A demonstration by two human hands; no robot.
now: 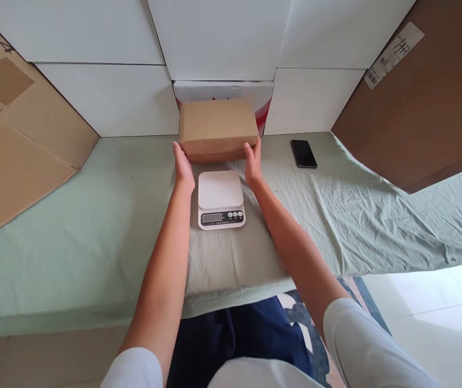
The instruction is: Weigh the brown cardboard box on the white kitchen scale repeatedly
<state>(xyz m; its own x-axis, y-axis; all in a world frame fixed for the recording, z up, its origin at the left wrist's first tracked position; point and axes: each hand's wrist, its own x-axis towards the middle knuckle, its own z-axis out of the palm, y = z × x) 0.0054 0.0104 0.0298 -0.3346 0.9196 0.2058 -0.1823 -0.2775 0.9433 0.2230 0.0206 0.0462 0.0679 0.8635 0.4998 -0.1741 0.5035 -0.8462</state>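
A small brown cardboard box (218, 123) is gripped between my two hands, behind the scale. My left hand (183, 168) presses on its left front corner, and my right hand (253, 161) holds the right front corner with the thumb on the front face. The fingers are partly hidden behind the box's sides. Closer to me, a white digital kitchen scale (221, 191) lies flat on the cloth with nothing on its platform. Its display looks blank.
Pale green cloth (73, 242) covers the surface. A black phone (303, 154) lies to the right. Large cardboard boxes stand at the left (21, 134) and right (425, 102). White panels (223, 37) form the back, with a white and red box (265, 108) behind the small box.
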